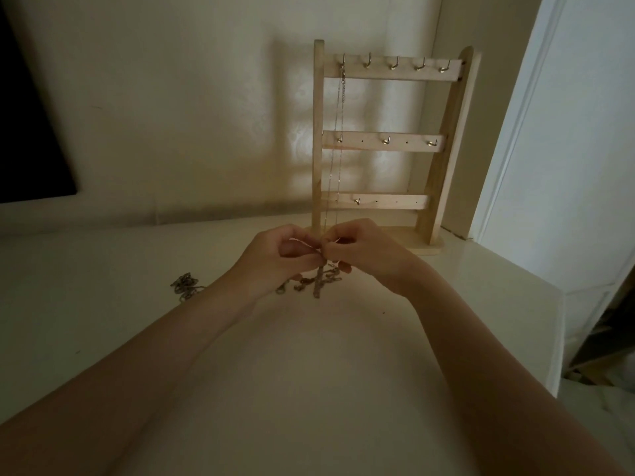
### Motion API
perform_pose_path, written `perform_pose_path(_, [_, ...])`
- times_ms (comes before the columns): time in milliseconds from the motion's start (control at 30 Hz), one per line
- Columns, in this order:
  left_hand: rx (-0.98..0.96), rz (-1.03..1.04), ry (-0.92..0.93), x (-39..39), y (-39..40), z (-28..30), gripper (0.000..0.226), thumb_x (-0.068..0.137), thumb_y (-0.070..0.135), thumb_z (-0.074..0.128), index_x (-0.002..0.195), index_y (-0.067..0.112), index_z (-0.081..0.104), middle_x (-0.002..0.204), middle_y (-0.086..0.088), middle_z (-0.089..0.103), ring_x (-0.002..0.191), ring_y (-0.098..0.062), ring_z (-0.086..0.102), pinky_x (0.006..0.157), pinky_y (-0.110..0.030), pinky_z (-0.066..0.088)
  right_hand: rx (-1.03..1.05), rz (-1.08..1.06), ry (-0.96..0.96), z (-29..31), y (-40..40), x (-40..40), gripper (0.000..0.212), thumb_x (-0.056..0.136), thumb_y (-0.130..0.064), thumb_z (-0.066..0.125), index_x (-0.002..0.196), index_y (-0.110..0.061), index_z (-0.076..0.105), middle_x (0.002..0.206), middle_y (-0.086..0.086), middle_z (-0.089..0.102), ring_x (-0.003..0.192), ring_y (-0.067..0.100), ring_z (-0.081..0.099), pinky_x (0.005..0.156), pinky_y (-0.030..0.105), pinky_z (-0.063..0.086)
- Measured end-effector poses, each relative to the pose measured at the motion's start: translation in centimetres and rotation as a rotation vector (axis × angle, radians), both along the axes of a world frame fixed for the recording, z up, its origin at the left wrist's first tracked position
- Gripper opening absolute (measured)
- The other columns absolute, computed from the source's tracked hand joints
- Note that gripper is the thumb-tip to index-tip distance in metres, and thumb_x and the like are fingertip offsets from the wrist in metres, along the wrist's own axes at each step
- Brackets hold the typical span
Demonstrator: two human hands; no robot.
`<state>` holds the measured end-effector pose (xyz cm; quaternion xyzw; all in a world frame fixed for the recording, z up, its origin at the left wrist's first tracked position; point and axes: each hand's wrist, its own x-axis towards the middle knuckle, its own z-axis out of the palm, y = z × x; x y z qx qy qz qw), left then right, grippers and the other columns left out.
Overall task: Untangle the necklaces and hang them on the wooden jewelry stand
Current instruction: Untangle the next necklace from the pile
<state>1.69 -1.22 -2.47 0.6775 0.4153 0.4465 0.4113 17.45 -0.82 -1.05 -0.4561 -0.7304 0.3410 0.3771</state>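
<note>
Both hands pinch tangled necklaces before the stand.
Left hand [285,255] and right hand [364,252] each grip the tangled necklaces [316,280] over the worktop [309,372]; wooden stand [378,142] at centre, a chain [338,139] on it; loose chain [185,286] at left.

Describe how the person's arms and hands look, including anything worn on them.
Both forearms are bare as far as the picture's lower edge, with no sleeves showing. The left hand and right hand wear no gloves; no watch, bracelet or ring is visible in the dim light.

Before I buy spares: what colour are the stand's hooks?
Gold-toned hooks on the pale wooden stand; head view.
</note>
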Motion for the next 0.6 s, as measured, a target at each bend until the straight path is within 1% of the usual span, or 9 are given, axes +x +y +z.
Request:
perform_pose_path(67, [-0.008, -0.002, 0.012, -0.02, -0.09, 0.0, 0.015, 0.079, 0.006, 0.068, 0.084, 0.02, 0.063, 0.07, 0.009, 0.07, 0.06, 0.004, 0.06, 0.053, -0.009, 0.043, 0.002, 0.0, 0.032, -0.03, 0.06, 0.0, 0.015, 0.085, -0.003, 0.057, 0.072, 0.002, 0.061, 0.062, 0.002, 0.051, 0.05, 0.002, 0.044, 0.052, 0.016, 0.039])
perform_pose_path(167, [-0.016, -0.005, 0.06, 0.16, -0.3, -0.1, 0.016, 0.079, 0.004, 0.068, 0.083, 0.018, 0.062, 0.068, 0.008, 0.067, 0.049, 0.003, 0.055, 0.046, -0.011, 0.039, 0.002, -0.029, 0.157, -0.16, 0.32, 0.11, 0.02, 0.084, 0.001, 0.058, 0.066, -0.006, 0.055, 0.053, -0.003, 0.052, 0.046, 0.004, 0.045, 0.05, 0.018, 0.039])
perform_pose_path(267, [-0.03, 0.006, 0.052, 0.35, -0.3, -0.18, 0.014, 0.08, 0.004, 0.068, 0.084, 0.016, 0.064, 0.07, 0.004, 0.066, 0.05, 0.001, 0.055, 0.049, -0.013, 0.041, 0.0, -0.036, 0.249, -0.2, 0.59, 0.28, 0.023, 0.082, 0.006, 0.058, 0.064, -0.007, 0.052, 0.053, 0.001, 0.053, 0.047, 0.009, 0.045, 0.049, 0.019, 0.039])
perform_pose_path(333, [-0.017, 0.017, 0.054, 0.29, -0.17, -0.13, 0.011, 0.081, 0.004, 0.067, 0.085, 0.014, 0.067, 0.072, 0.003, 0.066, 0.051, 0.005, 0.057, 0.05, -0.009, 0.042, 0.008, -0.033, 0.257, -0.22, 0.64, 0.21, 0.024, 0.081, 0.008, 0.058, 0.064, -0.007, 0.052, 0.055, 0.006, 0.053, 0.047, 0.01, 0.046, 0.049, 0.02, 0.039])
perform_pose_path(433, [0.021, 0.016, 0.096, 0.3, -0.22, -0.1, 0.01, 0.081, 0.005, 0.067, 0.09, 0.007, 0.069, 0.07, 0.002, 0.065, 0.048, 0.006, 0.056, 0.047, -0.007, 0.04, 0.014, -0.021, 0.251, -0.25, 0.6, 0.06, 0.021, 0.081, 0.008, 0.057, 0.067, -0.006, 0.052, 0.059, 0.01, 0.054, 0.047, 0.01, 0.046, 0.048, 0.019, 0.038])
perform_pose_path(533, [0.032, 0.009, 0.099, 0.63, -0.47, -0.12, 0.005, 0.081, 0.006, 0.067, 0.084, 0.011, 0.068, 0.067, 0.002, 0.064, 0.044, 0.004, 0.054, 0.042, -0.007, 0.036, 0.019, -0.001, 0.264, -0.29, 0.61, -0.12, 0.02, 0.082, 0.008, 0.057, 0.068, -0.005, 0.053, 0.052, 0.003, 0.054, 0.045, 0.009, 0.045, 0.047, 0.019, 0.038])
perform_pose_path(600, [0.013, 0.009, 0.074, 0.67, -0.56, -0.17, 0.007, 0.082, 0.007, 0.066, 0.078, 0.013, 0.068, 0.065, -0.001, 0.062, 0.042, 0.002, 0.051, 0.041, -0.008, 0.035, 0.015, 0.014, 0.274, -0.29, 0.61, -0.2, 0.019, 0.082, 0.009, 0.056, 0.07, -0.005, 0.054, 0.051, 0.0, 0.054, 0.046, 0.01, 0.045, 0.048, 0.02, 0.038])
